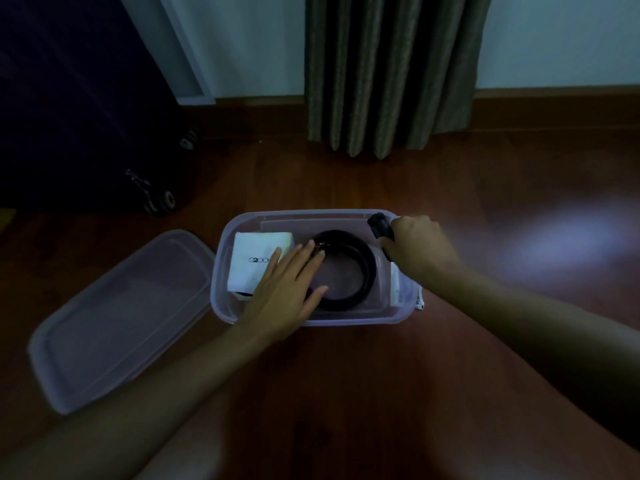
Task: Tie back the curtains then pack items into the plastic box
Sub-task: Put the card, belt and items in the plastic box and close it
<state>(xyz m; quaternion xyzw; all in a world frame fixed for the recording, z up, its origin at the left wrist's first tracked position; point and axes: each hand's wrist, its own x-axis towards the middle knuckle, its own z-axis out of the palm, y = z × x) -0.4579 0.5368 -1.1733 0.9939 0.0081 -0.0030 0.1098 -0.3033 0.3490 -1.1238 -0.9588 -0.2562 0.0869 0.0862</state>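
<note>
The right hand [419,247] gripped a probably light, rigid black cylinder [380,226] mid-body, while the left hand [287,289] lay flat, fingers released, on the springy-looking coiled belt [362,263].

The one camera sits on my head and looks forward and steeply down, so I see everything from above and behind my own arms. Both forearms run in from the bottom corners toward the plastic box [311,213], which lies near the middle of the frame, close in, on the wooden floor [346,375]. My left hand [287,282] and right hand [419,247] meet over it. The wide lens takes in the lid [121,320] at lower left, the curtain [391,74] farther off at top centre, and a dark suitcase [69,98] at upper left.
</note>
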